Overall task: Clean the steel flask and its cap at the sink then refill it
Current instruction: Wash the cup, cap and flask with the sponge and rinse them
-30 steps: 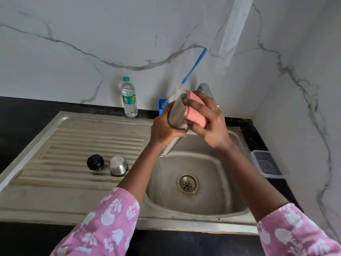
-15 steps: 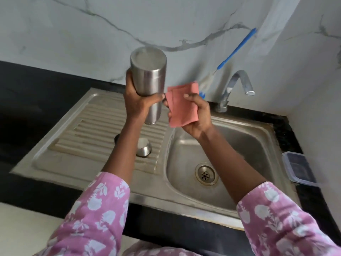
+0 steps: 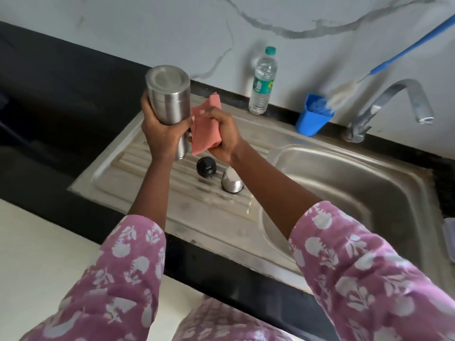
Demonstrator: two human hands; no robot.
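Left hand [image 3: 160, 134]: grip clamped round the steel flask [image 3: 170, 107], held base-up above the drainboard [image 3: 209, 217]. Right hand [image 3: 221, 136]: grip bunched on a pink cloth [image 3: 205, 136] against the flask's side. Step, as judged: wiping the outside. Beyond, black cap [image 3: 206, 167] and steel cup [image 3: 232, 183] sit near each other on the ribs. The next move likely calls for setting the flask down steadily and taking the cap. Water bottle [image 3: 262, 80] stands by the wall.

1 steel flask [image 3: 170, 102], 1 pink cloth [image 3: 204, 139], 1 black cap [image 3: 206, 167], 1 steel cup [image 3: 232, 183], 1 plastic bottle [image 3: 262, 82] and 1 blue tumbler [image 3: 312, 119] are showing.
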